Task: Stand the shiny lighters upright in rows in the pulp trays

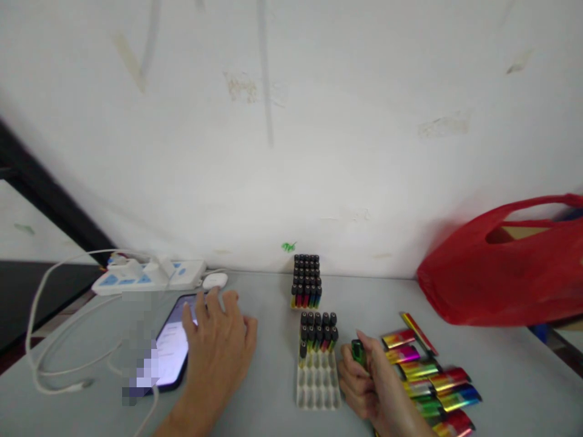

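Head view: right hand (371, 382) fingers clamp a green lighter (357, 351); left hand (216, 343) fingers spread on a phone (175, 346).

- A white wall (319, 121) rises before me, scuffed and stained, with a small green mark low down.
- My pale grey surface (264, 419) meets it.
- A dark frame (50, 200) slants at left.
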{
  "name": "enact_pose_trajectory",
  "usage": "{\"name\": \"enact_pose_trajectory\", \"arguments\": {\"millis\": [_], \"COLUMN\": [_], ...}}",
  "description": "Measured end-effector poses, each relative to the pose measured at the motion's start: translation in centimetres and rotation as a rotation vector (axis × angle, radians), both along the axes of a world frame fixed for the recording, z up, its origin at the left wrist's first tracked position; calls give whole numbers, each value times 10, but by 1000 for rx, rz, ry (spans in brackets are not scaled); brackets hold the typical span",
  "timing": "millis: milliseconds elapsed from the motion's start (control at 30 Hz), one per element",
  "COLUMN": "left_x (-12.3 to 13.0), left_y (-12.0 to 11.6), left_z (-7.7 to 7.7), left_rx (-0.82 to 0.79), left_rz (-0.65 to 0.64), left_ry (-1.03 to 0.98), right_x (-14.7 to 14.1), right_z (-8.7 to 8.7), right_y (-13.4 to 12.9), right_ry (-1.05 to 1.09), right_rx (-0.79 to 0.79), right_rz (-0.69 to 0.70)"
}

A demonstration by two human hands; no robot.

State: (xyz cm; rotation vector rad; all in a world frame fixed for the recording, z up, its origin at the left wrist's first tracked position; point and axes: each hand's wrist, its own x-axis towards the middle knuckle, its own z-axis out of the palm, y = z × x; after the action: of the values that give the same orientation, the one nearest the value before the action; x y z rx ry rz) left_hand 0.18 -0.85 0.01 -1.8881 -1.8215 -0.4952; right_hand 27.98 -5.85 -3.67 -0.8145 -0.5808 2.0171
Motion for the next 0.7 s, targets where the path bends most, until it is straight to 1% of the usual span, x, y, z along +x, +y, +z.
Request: {"name": "enact_pose_trajectory", "arguments": {"millis": [67, 167, 200, 233, 300, 400, 467, 567, 700], "left_x": [0, 2, 3, 4, 7, 13, 16, 20, 21], "left_y": [2, 2, 1, -1, -5, -10, -12, -13, -14], "left_z": [2, 3, 3, 3, 1, -1, -4, -7, -11], "left_rx": [73, 123, 131, 133, 79, -118, -248, -362, -459], "left_rz": [-140, -435, -514, -556, -581, -562, -570, -598, -613], "left_ry": [-74, -248, -296, -345, -478, -709, -819, -915, -973], "right_x": [0, 0, 0, 0, 1, 1, 1, 0, 0], "right_z": [1, 4, 4, 4, 4, 5, 5, 5, 7], "right_y": [0, -1, -1, -1, -1, -1, -1, -1, 0], "right_ry": [-16, -28, -26, -25, -25, -30, -27, -23, -34], "right_rx": [-2, 0, -1, -6, -21, -37, -40, -38, -25], "right_rz": [0, -6, -5, -4, -4, -21, -19, -9, -9]}}
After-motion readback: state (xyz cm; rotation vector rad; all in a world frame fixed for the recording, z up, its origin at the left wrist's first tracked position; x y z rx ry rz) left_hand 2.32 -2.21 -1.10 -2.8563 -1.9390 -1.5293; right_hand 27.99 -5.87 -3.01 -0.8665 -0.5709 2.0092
